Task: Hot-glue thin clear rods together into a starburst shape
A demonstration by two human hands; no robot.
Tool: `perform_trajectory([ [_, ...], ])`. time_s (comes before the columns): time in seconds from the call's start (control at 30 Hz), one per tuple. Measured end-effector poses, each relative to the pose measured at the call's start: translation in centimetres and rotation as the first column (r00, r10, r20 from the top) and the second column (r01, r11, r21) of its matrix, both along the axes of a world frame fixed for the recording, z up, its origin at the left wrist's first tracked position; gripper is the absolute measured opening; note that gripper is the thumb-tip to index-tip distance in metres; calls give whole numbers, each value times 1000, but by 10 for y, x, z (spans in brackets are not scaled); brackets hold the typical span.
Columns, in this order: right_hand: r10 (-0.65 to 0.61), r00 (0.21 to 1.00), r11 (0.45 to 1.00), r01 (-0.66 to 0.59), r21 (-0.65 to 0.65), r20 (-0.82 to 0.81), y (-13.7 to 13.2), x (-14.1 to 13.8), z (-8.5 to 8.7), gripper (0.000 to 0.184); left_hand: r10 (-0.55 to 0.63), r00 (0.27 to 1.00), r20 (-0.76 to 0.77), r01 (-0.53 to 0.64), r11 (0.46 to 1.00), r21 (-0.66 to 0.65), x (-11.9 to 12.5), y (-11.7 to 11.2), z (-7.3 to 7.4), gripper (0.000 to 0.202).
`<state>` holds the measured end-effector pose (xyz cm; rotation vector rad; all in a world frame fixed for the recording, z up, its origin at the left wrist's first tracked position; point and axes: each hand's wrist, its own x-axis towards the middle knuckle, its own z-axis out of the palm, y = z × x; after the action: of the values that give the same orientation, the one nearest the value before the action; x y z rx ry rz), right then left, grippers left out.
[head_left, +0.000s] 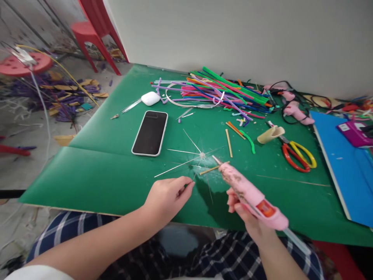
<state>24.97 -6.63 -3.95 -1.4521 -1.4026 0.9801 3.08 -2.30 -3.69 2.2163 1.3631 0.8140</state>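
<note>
A pink hot glue gun (247, 190) rests in my right hand (250, 217), its nozzle pointing to the upper left and a clear glue stick (297, 241) poking out of its back end. Close to the nozzle tip, thin pale wires (178, 167) spread like a star from a whitish blob (202, 155) on the green table. My left hand (169, 196) is pinched closed just below this star, on what looks like a thin strand (195, 177); its far end is hard to make out. A thin tan stick (210, 169) lies between the two hands.
A phone (150, 133) and white earbud case (150, 98) lie left. Behind is a heap of coloured pipe cleaners (215, 91). Right are a cut bamboo-like tube (269, 135), red-and-yellow scissors (298, 155), another pink glue gun (297, 112) with cable, and a blue board (340, 167).
</note>
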Motion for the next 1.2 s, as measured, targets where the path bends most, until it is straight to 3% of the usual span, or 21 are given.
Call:
perform_trajectory([
  [0.1,-113,988,994,114,-3,-106,-1,3,9,30,9,1000,3,-9,1000,-25,0,-1,1,19],
  [0.2,-150,982,989,147,-36,-113,-2,4,16,23,24,1000,-2,-24,999,-34,0,-2,3,20],
  [0.37,-237,964,971,235,-35,-121,0,8,23,19,45,998,-32,-42,994,96,0,-4,6,24],
  [0.6,-177,979,979,186,84,-99,3,27,21,28,71,997,-28,-58,942,330,-4,-4,14,26],
  [0.73,-143,977,988,151,37,-157,0,30,16,30,115,993,7,-109,918,381,-6,-1,20,25],
  [0.8,-150,972,989,148,-22,-179,-1,26,15,31,49,999,13,-51,915,400,-5,-5,21,26],
  [0.87,-169,970,985,159,-69,-176,-2,20,14,33,-119,993,-4,109,895,432,-1,-12,18,25],
  [0.93,-171,974,983,158,-94,-146,-1,14,15,35,-348,935,-64,335,813,476,2,-20,13,23],
  [1.0,-147,984,986,138,-96,-100,-1,10,14,34,-497,856,-143,496,713,495,4,-24,9,20],
  [1.07,-125,990,989,120,-82,-65,0,9,14,33,-532,831,-163,535,684,495,2,-24,9,20],
  [1.2,-136,990,990,133,-55,-39,1,9,13,32,-436,891,-125,440,763,473,-12,-8,22,17],
])
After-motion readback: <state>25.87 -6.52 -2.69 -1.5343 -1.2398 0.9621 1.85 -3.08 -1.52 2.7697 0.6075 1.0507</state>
